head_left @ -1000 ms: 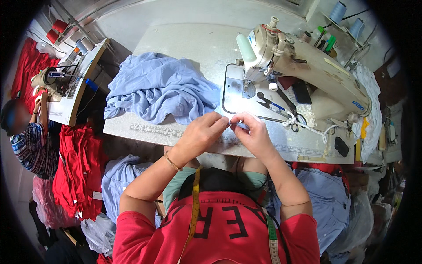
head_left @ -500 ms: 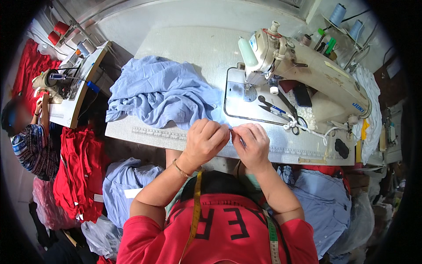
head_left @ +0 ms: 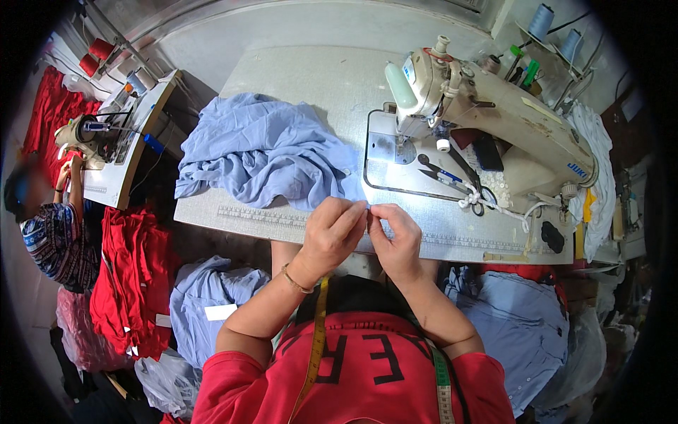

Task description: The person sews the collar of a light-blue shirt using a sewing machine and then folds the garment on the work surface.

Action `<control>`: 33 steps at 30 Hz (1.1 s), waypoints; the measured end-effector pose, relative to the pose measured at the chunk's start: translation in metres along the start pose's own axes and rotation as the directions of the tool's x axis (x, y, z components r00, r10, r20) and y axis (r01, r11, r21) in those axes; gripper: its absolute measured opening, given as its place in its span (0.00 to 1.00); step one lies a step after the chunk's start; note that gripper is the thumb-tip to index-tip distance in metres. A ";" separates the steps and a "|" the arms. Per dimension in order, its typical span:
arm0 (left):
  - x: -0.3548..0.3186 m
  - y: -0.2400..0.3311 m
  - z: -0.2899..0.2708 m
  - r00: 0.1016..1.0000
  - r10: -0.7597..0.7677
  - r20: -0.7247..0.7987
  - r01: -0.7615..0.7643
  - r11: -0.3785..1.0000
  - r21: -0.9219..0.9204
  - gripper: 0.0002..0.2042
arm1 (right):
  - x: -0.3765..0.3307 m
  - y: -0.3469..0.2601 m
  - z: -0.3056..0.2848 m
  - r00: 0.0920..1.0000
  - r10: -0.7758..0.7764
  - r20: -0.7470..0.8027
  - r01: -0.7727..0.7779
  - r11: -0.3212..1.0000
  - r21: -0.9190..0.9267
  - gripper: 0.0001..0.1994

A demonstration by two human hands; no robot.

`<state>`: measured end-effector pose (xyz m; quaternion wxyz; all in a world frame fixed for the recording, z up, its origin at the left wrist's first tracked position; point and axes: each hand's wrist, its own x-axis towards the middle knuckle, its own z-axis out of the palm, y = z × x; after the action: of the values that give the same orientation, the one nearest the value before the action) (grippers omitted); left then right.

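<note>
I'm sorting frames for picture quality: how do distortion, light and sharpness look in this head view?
Head view: fisheye bends the table's front edge and leaves a black rim round the picture; light is even and soft, with no harsh glare on the sewing machine; the left hand, right hand and blue fabric are sharp; the person at the far left edge is blurred.

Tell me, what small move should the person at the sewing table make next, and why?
Probably slide the pinched edge of the crumpled light-blue fabric toward the cream sewing machine. Both the left hand and right hand grip that edge at the table's near rim, fingertips together, while the needle area sits farther back and to the right, with nothing under it.
</note>
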<state>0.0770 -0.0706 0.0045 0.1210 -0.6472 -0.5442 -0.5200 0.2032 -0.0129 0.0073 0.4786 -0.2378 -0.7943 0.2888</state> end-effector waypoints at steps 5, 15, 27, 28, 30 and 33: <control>0.000 -0.002 -0.005 0.998 0.024 0.055 -0.021 0.999 -0.044 0.15 | -0.011 0.004 0.001 0.943 0.296 0.152 -0.329 0.897 0.294 0.11; 0.004 -0.021 -0.014 0.921 -0.294 0.254 0.371 0.861 -0.348 0.08 | 0.015 0.006 -0.025 0.762 0.340 0.551 -0.566 0.763 0.313 0.19; 0.011 -0.036 -0.020 0.658 -0.575 0.487 0.753 0.514 -0.411 0.08 | 0.052 0.029 -0.001 0.764 0.264 0.588 -0.472 0.850 0.233 0.11; 0.011 -0.037 -0.019 0.683 -0.569 0.459 0.731 0.541 -0.416 0.09 | 0.052 0.030 -0.001 0.763 0.249 0.596 -0.451 0.866 0.216 0.11; 0.010 -0.038 -0.017 0.713 -0.548 0.438 0.700 0.589 -0.403 0.09 | 0.052 0.032 -0.002 0.762 0.220 0.609 -0.406 0.896 0.183 0.10; 0.013 -0.036 -0.018 0.728 -0.512 0.457 0.675 0.652 -0.345 0.10 | 0.052 0.035 -0.003 0.746 0.263 0.612 -0.489 0.840 0.235 0.10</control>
<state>0.0356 -0.0621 0.0078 -0.3159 -0.5130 -0.5896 -0.5379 0.1869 0.0469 0.0165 0.1931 -0.2039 -0.7602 0.5859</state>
